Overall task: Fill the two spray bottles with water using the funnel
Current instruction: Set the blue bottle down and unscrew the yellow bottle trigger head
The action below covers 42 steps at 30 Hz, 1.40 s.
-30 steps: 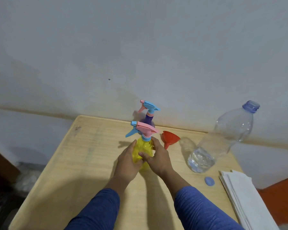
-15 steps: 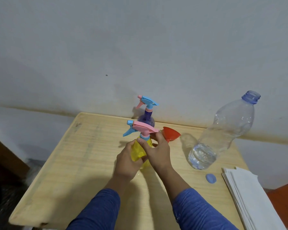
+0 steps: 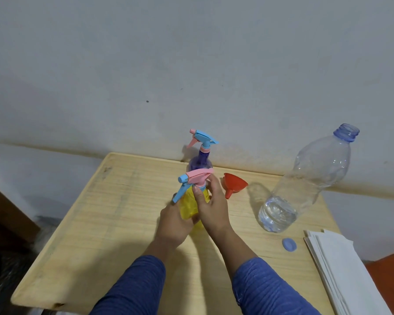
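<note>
A yellow spray bottle [image 3: 190, 204] with a pink and blue trigger head [image 3: 196, 177] stands at the middle of the wooden table [image 3: 114, 214]. My left hand [image 3: 173, 220] grips its body. My right hand [image 3: 210, 206] pinches the collar just under the head, thumb and fingers curled round it. Behind it near the wall stands a purple spray bottle [image 3: 201, 159] with a blue and pink head. A red funnel [image 3: 234, 184] lies on its side to the right of the yellow bottle.
A large clear water bottle [image 3: 305, 185], uncapped and holding a little water at its bottom, stands at the right. Its blue cap [image 3: 289, 244] lies in front of it. A stack of white paper towels [image 3: 341, 271] sits at the right edge. The wall runs along the table's far side.
My right hand has climbed from the yellow bottle's body to the collar under the head. The trigger head has turned a little and its nozzle now points further down-left.
</note>
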Each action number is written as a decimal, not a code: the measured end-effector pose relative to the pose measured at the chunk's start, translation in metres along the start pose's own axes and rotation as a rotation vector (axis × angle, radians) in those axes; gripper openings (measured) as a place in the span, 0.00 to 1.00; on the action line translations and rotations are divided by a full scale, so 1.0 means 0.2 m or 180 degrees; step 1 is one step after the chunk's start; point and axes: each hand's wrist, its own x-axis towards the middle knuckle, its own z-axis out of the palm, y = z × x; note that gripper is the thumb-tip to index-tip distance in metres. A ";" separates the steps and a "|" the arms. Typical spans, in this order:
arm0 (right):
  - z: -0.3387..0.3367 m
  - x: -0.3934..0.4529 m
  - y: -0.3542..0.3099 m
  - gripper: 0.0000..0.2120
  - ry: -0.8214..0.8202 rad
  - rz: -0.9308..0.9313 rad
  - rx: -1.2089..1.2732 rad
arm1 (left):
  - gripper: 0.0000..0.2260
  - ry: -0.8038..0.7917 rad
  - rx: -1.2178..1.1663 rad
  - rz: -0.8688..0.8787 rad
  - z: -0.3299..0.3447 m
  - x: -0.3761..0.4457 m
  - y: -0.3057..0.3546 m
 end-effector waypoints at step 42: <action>-0.11 0.02 0.01 0.23 -0.0214 0.0076 0.0094 | 0.31 -0.0076 -0.0088 -0.0026 -0.01 -0.01 0.00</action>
